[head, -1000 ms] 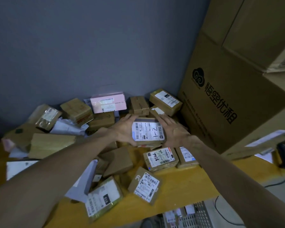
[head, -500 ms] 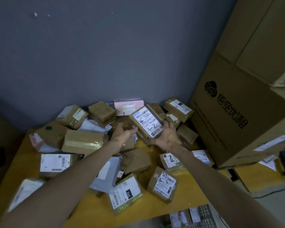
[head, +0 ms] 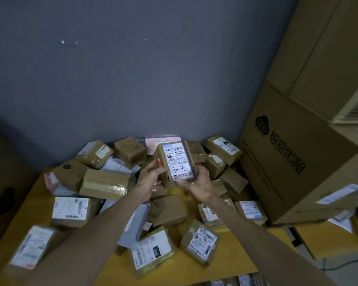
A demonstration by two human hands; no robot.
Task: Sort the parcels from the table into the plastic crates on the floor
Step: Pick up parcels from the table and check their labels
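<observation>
Your body, catalogued from the head view:

1. Your bare left hand (head: 151,179): nothing worn on the fingers or wrist that show.
2. Your long bare left forearm (head: 99,226): uncovered from the wrist to the lower frame edge.
3. Your bare right hand (head: 202,185): a small pale glint near one finger, too blurred to identify.
4. Your long bare right forearm (head: 258,232): uncovered from the wrist to the lower right corner.
</observation>
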